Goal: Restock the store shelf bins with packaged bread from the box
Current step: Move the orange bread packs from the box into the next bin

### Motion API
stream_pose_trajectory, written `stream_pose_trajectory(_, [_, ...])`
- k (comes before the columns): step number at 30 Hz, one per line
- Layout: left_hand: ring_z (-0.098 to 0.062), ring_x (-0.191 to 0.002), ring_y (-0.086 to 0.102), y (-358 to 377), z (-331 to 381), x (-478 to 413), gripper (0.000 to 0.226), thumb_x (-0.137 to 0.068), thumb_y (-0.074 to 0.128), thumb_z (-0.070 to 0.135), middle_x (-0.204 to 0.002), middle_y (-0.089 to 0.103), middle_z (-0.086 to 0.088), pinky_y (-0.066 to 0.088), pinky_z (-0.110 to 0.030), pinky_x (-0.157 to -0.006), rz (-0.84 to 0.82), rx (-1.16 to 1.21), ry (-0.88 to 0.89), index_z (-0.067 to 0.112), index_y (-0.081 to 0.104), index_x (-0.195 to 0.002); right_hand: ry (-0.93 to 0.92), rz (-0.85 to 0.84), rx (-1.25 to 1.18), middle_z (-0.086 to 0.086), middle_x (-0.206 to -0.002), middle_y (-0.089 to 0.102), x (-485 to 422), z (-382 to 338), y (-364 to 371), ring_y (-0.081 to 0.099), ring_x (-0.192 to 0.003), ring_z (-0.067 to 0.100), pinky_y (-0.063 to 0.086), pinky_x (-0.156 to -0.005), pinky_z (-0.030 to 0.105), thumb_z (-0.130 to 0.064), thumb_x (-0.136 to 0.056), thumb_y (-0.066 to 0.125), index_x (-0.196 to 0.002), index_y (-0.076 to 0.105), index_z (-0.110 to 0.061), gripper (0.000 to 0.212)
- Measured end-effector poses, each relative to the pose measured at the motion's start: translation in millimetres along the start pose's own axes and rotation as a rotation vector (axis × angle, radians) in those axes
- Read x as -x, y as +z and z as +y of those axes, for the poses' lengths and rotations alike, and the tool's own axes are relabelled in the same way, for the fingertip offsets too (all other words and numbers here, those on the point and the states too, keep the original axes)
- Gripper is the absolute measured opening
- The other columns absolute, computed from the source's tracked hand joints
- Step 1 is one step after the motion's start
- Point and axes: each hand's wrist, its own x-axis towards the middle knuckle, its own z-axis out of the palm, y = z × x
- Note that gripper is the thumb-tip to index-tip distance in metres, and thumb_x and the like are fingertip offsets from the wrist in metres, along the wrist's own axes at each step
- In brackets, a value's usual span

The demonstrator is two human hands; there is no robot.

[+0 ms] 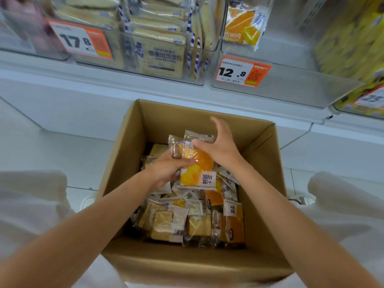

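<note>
Holding orange bread packet [196, 163] in left hand [166, 169] grip, right hand [218, 146] open, over box [187, 265]

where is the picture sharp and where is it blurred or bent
Head view: sharpest at the centre, on the orange-and-white packaged bread held over the brown cardboard box; the orange 12.8 price tag reads clearly; the pale sleeves at the edges are smeared; the white shelf edge bows from wide-angle distortion.
</note>
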Motion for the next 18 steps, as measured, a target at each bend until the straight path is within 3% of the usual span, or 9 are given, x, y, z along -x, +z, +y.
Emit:
stream_pose_trajectory(2, [-0.022, -0.096, 0.073, 3, 3, 0, 0.037, -0.088, 0.071, 0.01, -0.108, 0.075, -0.008, 0.06, -0.033, -0.068, 0.127, 0.183, 0.041, 0.012, 0.063, -0.124, 0.142, 0.071, -0.077, 0.001, -0.156, 0.024, 5, -2, 3, 0.027, -0.143, 0.019, 0.03, -0.115, 0.039, -0.053, -0.079, 0.073, -0.15, 0.027, -0.018, 0.092])
stream_pose_trajectory(4, [-0.024, -0.1, 0.071, -2, 7, 0, 0.036, -0.09, 0.067, 0.009, -0.112, 0.073, -0.01, 0.06, -0.035, -0.071, 0.176, 0.357, 0.072, 0.011, 0.062, -0.126, 0.232, 0.023, -0.084, 0.003, -0.152, 0.03, 8, -4, 6, 0.034, -0.139, 0.021, 0.035, -0.108, 0.035, -0.055, -0.081, 0.071, -0.148, 0.031, -0.013, 0.088])
stream_pose_trajectory(6, [-0.027, -0.108, 0.068, -8, 14, 4, 0.04, -0.091, 0.066, 0.009, -0.118, 0.071, -0.011, 0.059, -0.038, -0.077, 0.122, 0.355, 0.097, 0.011, 0.06, -0.13, 0.222, -0.118, -0.055, 0.001, -0.141, 0.047, 11, -6, 8, 0.047, -0.129, 0.018, 0.042, -0.09, 0.024, -0.052, -0.086, 0.067, -0.138, 0.047, -0.013, 0.068])
stream_pose_trajectory(8, [-0.025, -0.109, 0.067, -13, 25, 15, 0.041, -0.089, 0.067, 0.006, -0.117, 0.071, -0.009, 0.059, -0.035, -0.078, 0.067, 0.248, 0.119, 0.014, 0.061, -0.128, 0.161, -0.157, -0.073, -0.002, -0.13, 0.055, 14, -10, 8, 0.053, -0.119, 0.014, 0.04, -0.078, 0.016, -0.043, -0.09, 0.066, -0.122, 0.059, -0.017, 0.042])
stream_pose_trajectory(10, [-0.02, -0.109, 0.067, -20, 38, 27, 0.04, -0.086, 0.071, 0.014, -0.118, 0.071, -0.006, 0.059, -0.034, -0.082, 0.011, 0.178, 0.112, 0.019, 0.063, -0.125, 0.075, -0.101, -0.015, 0.001, -0.144, 0.041, 14, -18, -2, 0.044, -0.129, 0.016, 0.039, -0.097, 0.023, -0.035, -0.09, 0.068, -0.12, 0.061, -0.02, 0.034])
stream_pose_trajectory(12, [-0.02, -0.116, 0.065, -32, 49, 39, 0.048, -0.082, 0.073, 0.034, -0.126, 0.068, -0.004, 0.056, -0.04, -0.092, -0.075, 0.127, 0.102, 0.023, 0.063, -0.128, -0.074, -0.085, 0.15, 0.002, -0.156, 0.025, 10, -27, -18, 0.028, -0.143, 0.019, 0.027, -0.115, 0.034, -0.03, -0.089, 0.069, -0.13, 0.058, -0.022, 0.043])
stream_pose_trajectory(15, [-0.023, -0.121, 0.062, -35, 64, 53, 0.066, -0.072, 0.078, 0.054, -0.127, 0.067, -0.002, 0.049, -0.048, -0.102, -0.152, -0.085, 0.08, 0.027, 0.061, -0.13, -0.287, -0.171, 0.293, -0.003, -0.157, 0.026, 9, -48, -36, 0.027, -0.143, 0.017, 0.025, -0.118, 0.039, -0.028, -0.089, 0.07, -0.137, 0.055, -0.028, 0.05])
stream_pose_trajectory(18, [-0.025, -0.125, 0.057, -20, 75, 59, 0.073, -0.06, 0.085, 0.061, -0.126, 0.067, 0.002, 0.038, -0.059, -0.108, -0.056, -0.239, 0.122, 0.033, 0.064, -0.125, -0.356, -0.154, 0.271, -0.005, -0.162, 0.015, 12, -65, -45, 0.015, -0.148, 0.015, 0.02, -0.12, 0.041, -0.029, -0.087, 0.073, -0.146, 0.041, -0.032, 0.068])
